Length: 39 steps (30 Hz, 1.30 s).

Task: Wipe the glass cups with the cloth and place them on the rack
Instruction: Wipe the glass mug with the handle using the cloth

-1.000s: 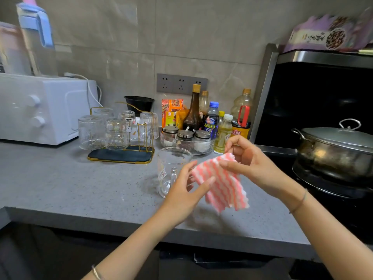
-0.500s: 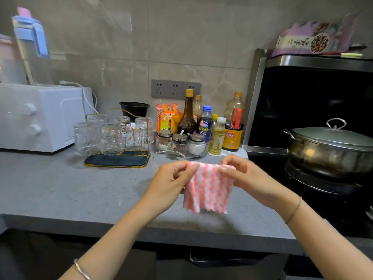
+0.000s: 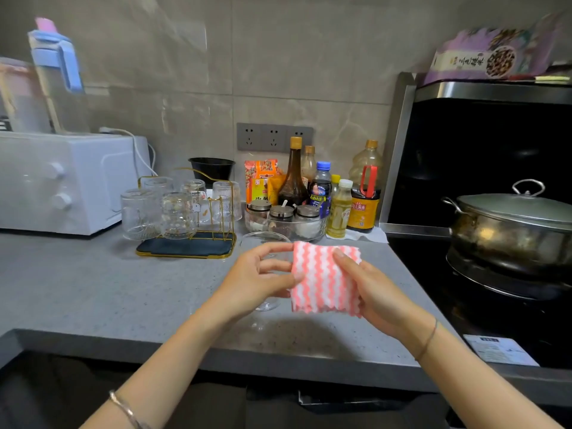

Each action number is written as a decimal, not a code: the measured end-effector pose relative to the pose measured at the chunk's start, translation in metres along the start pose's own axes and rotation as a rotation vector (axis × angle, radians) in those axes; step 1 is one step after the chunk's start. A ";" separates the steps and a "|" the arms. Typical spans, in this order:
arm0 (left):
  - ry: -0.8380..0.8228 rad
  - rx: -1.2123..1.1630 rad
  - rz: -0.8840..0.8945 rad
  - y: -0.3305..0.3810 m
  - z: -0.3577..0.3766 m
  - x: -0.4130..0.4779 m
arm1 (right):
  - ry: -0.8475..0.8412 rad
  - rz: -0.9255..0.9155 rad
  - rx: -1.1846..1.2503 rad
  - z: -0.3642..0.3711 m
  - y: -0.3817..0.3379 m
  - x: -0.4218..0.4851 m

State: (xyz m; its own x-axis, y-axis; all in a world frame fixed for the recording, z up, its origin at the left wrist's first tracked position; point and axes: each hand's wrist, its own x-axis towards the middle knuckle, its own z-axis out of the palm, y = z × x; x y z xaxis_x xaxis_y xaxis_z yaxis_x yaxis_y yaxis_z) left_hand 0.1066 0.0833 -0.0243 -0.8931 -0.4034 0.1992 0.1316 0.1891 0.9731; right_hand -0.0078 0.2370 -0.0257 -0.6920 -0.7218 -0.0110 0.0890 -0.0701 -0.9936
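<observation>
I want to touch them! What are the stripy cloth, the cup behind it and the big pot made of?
The cloth looks like soft, fuzzy fabric, perhaps microfibre: it hangs limp. The cup seems clear, smooth glass: the counter shows through it. The pot looks like shiny metal, probably steel: it reflects light.

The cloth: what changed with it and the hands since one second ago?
The left hand took a grip on the left edge of the cloth; both hands now hold it spread out before the glass cup. The right hand kept its grip; the cup and the rack stayed in place.
</observation>
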 end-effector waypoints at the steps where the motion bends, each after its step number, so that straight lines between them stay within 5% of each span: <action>1: 0.013 0.015 0.029 0.001 -0.001 0.001 | 0.005 0.019 0.026 0.001 0.001 0.001; 7: 0.324 0.181 0.236 -0.024 -0.024 0.006 | 0.198 0.119 0.223 -0.004 0.011 0.017; 13: 0.113 0.300 -0.087 -0.081 -0.041 0.006 | 0.336 0.088 0.433 -0.010 0.031 0.044; 18: 0.045 0.414 -0.051 -0.106 -0.041 0.024 | 0.292 0.082 0.447 0.019 0.039 0.062; 24: 0.146 0.457 0.059 -0.111 -0.032 0.044 | 0.178 0.072 0.453 0.040 0.045 0.078; 32: 0.196 0.254 0.085 -0.092 -0.030 0.046 | 0.132 -0.018 0.311 0.042 0.048 0.075; 39: 0.267 -0.414 0.053 -0.053 -0.011 0.028 | 0.155 -0.200 0.318 0.036 0.023 0.063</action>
State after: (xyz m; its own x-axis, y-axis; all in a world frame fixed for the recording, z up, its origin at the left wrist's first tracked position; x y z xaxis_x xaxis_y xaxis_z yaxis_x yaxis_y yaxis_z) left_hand 0.0789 0.0525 -0.0688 -0.7463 -0.6282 0.2199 0.3821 -0.1340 0.9143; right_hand -0.0232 0.1650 -0.0456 -0.8157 -0.5618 0.1378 0.1422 -0.4256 -0.8937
